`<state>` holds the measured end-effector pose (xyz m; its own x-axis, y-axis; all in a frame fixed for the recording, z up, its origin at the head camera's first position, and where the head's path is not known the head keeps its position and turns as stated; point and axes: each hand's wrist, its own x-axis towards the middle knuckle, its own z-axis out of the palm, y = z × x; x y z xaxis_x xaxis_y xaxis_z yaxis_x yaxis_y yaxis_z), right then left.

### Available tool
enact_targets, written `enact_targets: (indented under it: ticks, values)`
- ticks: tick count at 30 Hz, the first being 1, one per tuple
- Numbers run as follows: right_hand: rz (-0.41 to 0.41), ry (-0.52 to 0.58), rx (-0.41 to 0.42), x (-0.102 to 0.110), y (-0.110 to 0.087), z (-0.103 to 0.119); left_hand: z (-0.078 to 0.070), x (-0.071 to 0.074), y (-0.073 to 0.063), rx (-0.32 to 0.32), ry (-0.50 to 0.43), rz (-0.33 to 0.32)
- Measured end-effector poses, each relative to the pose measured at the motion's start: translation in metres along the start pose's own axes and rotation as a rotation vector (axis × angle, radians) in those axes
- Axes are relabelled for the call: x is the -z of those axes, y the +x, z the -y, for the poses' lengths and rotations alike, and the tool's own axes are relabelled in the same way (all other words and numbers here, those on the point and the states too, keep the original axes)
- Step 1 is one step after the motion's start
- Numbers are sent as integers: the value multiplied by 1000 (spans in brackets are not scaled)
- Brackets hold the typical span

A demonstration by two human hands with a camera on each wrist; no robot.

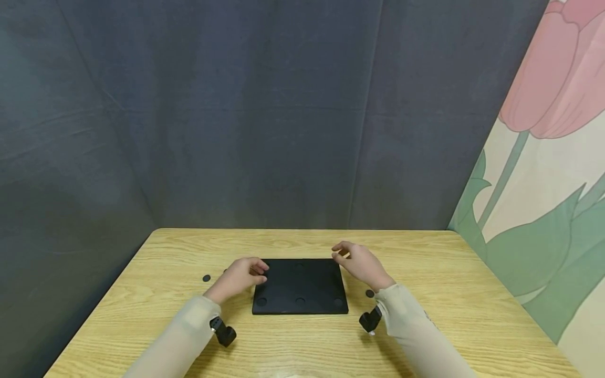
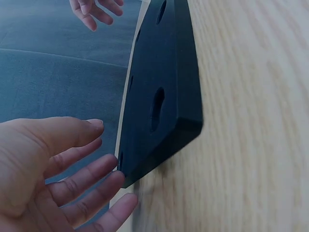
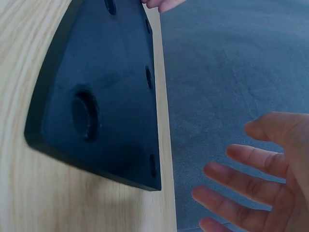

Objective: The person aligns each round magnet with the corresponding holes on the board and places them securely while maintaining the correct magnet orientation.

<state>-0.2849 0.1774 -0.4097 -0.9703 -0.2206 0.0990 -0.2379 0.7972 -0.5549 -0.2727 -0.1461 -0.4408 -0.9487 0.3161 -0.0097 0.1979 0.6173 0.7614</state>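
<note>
A flat black board [image 1: 300, 283] lies on the wooden table with round recesses near its edges, one of them a recess [image 3: 86, 116] near a corner in the right wrist view. At the board's left edge is my left hand [image 1: 242, 276], its fingers loosely bent and spread, holding nothing. My right hand [image 1: 361, 263] hovers by the far right corner. In the right wrist view its fingers [image 3: 241, 186] are relaxed and apart, with nothing between them. Left of my left hand lies a small black disc [image 1: 206, 277]; another disc [image 1: 370, 293] sits beside my right wrist.
Part of a further black disc [image 1: 225, 271] shows behind my left hand. The pale wooden table [image 1: 293, 346] meets a dark cloth [image 1: 264, 131] at the back and left. A tulip-patterned panel [image 1: 543, 220] stands on the right. A black wrist camera [image 1: 370, 319] hangs under each sleeve.
</note>
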Motion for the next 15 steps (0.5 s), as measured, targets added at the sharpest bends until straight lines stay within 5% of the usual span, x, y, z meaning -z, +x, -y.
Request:
enact_targets:
  ticks: [15]
  values:
    - [-6, -6, -4, 1, -2, 1, 7, -3, 0, 29, 4, -33]
